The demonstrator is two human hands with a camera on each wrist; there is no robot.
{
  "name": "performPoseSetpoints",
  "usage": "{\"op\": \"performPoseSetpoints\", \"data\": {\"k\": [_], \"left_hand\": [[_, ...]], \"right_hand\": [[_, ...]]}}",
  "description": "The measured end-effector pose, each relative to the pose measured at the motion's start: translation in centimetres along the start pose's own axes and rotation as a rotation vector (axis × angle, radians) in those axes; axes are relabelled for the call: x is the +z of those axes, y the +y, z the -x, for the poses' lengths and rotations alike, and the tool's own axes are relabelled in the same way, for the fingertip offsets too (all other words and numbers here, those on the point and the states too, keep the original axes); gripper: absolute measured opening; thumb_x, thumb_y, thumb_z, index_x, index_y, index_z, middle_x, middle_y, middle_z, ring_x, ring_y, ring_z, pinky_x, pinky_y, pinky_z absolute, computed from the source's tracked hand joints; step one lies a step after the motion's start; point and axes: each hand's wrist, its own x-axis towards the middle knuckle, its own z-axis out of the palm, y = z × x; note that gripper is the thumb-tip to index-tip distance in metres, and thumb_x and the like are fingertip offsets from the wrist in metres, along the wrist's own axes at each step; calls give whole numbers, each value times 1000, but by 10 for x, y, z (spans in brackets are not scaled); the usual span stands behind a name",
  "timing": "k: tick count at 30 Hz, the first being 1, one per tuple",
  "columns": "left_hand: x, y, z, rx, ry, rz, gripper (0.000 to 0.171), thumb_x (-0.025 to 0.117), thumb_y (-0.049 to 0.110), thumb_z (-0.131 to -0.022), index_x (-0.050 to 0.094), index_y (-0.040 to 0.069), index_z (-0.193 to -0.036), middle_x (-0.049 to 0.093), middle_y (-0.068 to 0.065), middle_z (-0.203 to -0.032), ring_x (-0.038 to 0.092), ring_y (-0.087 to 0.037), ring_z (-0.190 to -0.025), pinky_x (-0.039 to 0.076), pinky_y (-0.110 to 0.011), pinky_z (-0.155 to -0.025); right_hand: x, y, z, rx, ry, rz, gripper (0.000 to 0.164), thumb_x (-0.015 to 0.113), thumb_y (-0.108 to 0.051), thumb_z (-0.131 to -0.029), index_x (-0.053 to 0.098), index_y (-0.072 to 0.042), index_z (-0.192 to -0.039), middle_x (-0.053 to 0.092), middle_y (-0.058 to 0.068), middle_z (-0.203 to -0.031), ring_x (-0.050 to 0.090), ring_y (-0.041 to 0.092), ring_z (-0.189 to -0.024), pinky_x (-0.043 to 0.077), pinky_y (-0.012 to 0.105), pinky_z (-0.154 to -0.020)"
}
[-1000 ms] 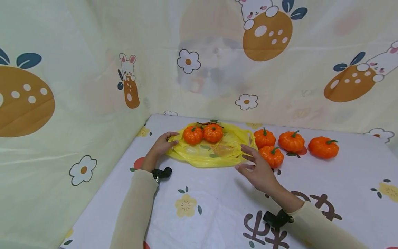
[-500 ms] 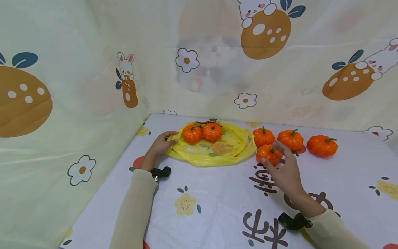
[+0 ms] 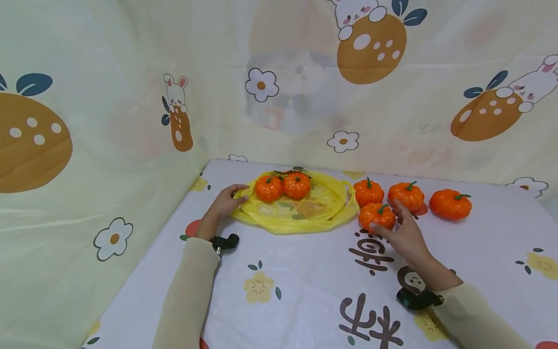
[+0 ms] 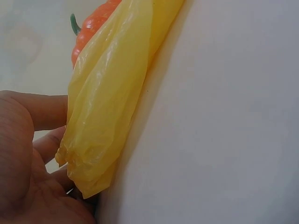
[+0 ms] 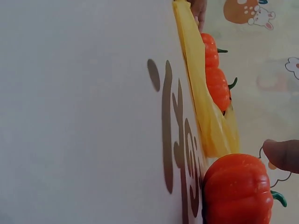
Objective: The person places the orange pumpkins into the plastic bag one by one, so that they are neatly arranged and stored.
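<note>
My left hand (image 3: 224, 201) holds the left edge of a yellow plastic bag (image 3: 287, 224), thumb over the rim. In the left wrist view, part of the fingers is hidden behind the crumpled bag (image 4: 105, 107). Two small orange pumpkins, a left one (image 3: 268, 188) and a right one (image 3: 297, 185), sit on the bag toward its back. My right hand (image 3: 410, 240) is spread around the nearest loose pumpkin (image 3: 374, 215), its thumb overlapping the front. The right wrist view shows the thumb (image 5: 284, 155) apart from that pumpkin (image 5: 237, 191), near its top.
Behind the nearest pumpkin stands another pumpkin (image 3: 368, 192), close to the bag's right end. Farther right are a third (image 3: 406, 197) and a fourth (image 3: 450, 205). A printed white cloth (image 3: 305, 271) covers the table. Printed curtains (image 3: 296, 106) hang behind and at the left.
My right hand has moved right, from the bag's right end to the nearest loose pumpkin, and its fingers have come down around it. My left hand stays at the bag's left edge.
</note>
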Motion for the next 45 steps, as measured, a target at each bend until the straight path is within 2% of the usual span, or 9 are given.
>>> {"op": "performPoseSetpoints", "data": {"k": [10,15,24,31,38,45], "left_hand": [[0,2,0,6,-1,-10,40,63,24,-96,56,21,-136,43,-6,-153,38,-29,-138,24,-48,-121],[0,1,-1,-2,2,-26,40,62,25,-96,56,22,-136,43,-6,-153,38,-29,-137,25,-48,-121],[1,0,-1,-7,7,-26,40,62,25,-97,56,22,-136,43,-6,-153,38,-28,-138,26,-47,-121],[1,1,-1,6,5,-23,40,62,24,-97,56,21,-136,44,-7,-152,41,-28,-133,30,-46,-118],[0,0,0,8,6,-28,40,62,24,-97,56,21,-136,45,-7,-152,40,-29,-136,29,-46,-119],[1,0,0,11,2,-17,40,62,23,-97,56,21,-136,44,-7,-152,40,-28,-135,29,-46,-119]], "right_hand": [[-1,5,-5,6,-56,21,102,72,-31,-89,0,-15,-159,11,27,-162,19,50,-145,28,62,-113],[-2,5,-6,23,-67,53,99,69,-34,-90,1,-15,-159,12,28,-161,21,51,-144,31,61,-112],[-3,6,-8,39,-67,60,96,68,-30,-91,3,-11,-159,11,29,-161,20,53,-143,32,63,-110],[-1,8,-10,35,-55,64,96,69,-27,-91,5,-11,-159,12,29,-161,21,52,-143,32,62,-110],[-3,7,-9,34,-66,57,97,70,-30,-91,4,-9,-159,12,30,-161,21,53,-142,32,63,-110],[-4,7,-8,10,-55,51,93,68,-30,-92,7,-9,-159,18,31,-159,28,51,-139,37,61,-108]]}}
